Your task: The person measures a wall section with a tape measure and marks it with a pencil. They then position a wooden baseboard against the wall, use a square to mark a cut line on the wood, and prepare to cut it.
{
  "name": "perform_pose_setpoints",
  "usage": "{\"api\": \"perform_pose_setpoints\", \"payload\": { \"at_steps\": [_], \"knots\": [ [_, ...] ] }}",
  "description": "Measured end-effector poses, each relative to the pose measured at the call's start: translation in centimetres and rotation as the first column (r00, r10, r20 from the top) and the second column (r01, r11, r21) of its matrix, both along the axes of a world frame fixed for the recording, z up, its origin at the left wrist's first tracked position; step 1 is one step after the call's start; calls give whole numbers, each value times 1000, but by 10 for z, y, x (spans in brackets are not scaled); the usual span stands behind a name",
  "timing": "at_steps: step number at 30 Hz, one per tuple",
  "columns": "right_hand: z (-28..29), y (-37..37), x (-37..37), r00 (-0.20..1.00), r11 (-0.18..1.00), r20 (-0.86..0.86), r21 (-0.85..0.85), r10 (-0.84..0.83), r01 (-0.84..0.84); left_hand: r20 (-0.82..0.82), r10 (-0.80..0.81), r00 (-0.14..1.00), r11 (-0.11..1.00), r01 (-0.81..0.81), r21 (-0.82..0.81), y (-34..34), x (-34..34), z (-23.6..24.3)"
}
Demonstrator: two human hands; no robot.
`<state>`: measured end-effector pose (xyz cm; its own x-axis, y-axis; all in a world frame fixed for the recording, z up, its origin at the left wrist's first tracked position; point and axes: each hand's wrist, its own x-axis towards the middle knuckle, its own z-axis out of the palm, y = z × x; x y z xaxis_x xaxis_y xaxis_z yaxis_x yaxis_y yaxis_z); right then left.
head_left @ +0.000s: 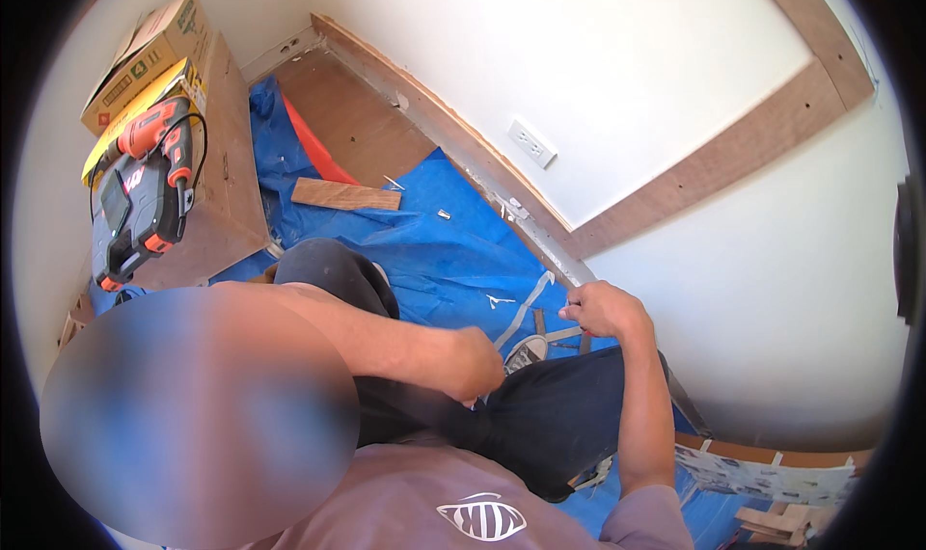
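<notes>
My left hand (473, 365) is curled closed over my dark-trousered lap. What it may hold is hidden under the fingers. Farther right, my right hand (608, 311) is held close to the base of the white wall, its fingers bent together in a pinch. Anything between those fingers is too small to name. Just left of and below it, pale narrow strips (526, 309) lie on the blue plastic sheet (453, 251), beside a shoe (526, 353). A blurred oval covers the lower left.
Brown wooden trim (714, 160) runs along the wall around a white socket plate (531, 143). A wooden board offcut (345, 195) rests on the sheet. At left, an orange drill (154, 131), a dark tool case (145, 208) and a cardboard box (149, 58) sit on a wooden cabinet (227, 164).
</notes>
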<state>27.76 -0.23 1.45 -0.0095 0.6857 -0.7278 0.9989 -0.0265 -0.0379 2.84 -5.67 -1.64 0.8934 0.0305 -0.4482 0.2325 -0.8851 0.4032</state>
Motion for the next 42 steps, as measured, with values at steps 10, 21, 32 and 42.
{"api": "perform_pose_setpoints", "payload": {
  "at_steps": [10,21,32,42],
  "knots": [
    [-11,13,-8,999,999,-33,31,26,-25,345,193,919,892,-311,329,40,-24,24],
    [-3,11,-10,1000,999,-8,46,-9,9,195,230,954,955,-260,146,42,-25,30],
    [2,11,-11,1000,998,-16,55,2,-2,342,277,898,929,-341,145,46,-30,21],
    [2,9,-5,1000,996,-24,88,8,-5,382,243,892,923,-334,193,44,-31,22]
  ]
}}
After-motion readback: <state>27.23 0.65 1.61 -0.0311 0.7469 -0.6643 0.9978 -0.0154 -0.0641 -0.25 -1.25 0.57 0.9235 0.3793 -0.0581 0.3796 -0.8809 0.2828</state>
